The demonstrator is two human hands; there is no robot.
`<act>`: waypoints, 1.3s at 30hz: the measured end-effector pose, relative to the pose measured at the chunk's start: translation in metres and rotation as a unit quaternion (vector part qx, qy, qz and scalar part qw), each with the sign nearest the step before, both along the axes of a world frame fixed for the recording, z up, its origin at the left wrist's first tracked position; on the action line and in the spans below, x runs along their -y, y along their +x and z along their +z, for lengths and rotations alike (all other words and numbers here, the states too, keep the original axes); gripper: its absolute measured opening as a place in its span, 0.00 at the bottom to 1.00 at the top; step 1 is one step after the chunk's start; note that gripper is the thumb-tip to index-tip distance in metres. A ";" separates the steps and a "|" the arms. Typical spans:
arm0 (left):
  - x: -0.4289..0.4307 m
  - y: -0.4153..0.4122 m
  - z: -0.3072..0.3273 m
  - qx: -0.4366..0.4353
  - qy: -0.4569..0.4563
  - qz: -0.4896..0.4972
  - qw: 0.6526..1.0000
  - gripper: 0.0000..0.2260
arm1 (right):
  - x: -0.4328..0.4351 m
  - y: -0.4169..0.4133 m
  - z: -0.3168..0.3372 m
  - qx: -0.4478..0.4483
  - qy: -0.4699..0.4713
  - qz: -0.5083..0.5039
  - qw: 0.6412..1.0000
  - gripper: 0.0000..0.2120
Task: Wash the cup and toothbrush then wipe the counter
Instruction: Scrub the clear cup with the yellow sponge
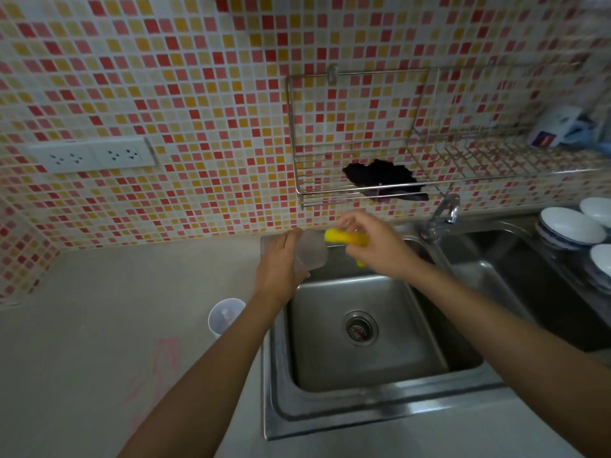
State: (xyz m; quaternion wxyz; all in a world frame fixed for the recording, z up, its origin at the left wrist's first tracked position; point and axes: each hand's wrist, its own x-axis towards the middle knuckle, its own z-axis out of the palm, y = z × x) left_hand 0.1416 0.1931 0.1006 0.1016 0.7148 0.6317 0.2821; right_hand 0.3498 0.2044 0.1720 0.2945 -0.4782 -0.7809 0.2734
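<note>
Your forearms (211,375) reach past the bench (99,325) over the sink (274,408), left hand (281,266) wrapped round the clear cup (314,249), right hand (377,249) pinching the yellow sponge (344,237) at its rim; scrub hard and slick plastic may slip, dropping into the basin

You have one view only, worn on your head: it faces forward and down, close over the sink (330,421), with the counter (99,325) at left and the tiled wall (198,94) filling the upper half.
</note>
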 end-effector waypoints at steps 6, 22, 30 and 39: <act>0.003 0.026 0.009 -0.035 0.018 -0.070 0.997 0.38 | 0.007 0.021 -0.040 0.205 0.154 0.068 0.964 0.19; 0.005 0.080 0.021 -0.095 0.019 -0.081 0.992 0.35 | 0.002 0.075 -0.043 0.262 0.270 0.090 0.922 0.16; 0.004 0.092 0.015 -0.088 0.019 -0.088 0.992 0.32 | 0.003 0.088 -0.040 0.180 0.108 0.134 0.969 0.16; -0.001 0.099 0.030 -0.052 -0.056 -0.096 0.992 0.37 | -0.016 0.108 -0.048 0.258 0.267 0.184 0.910 0.18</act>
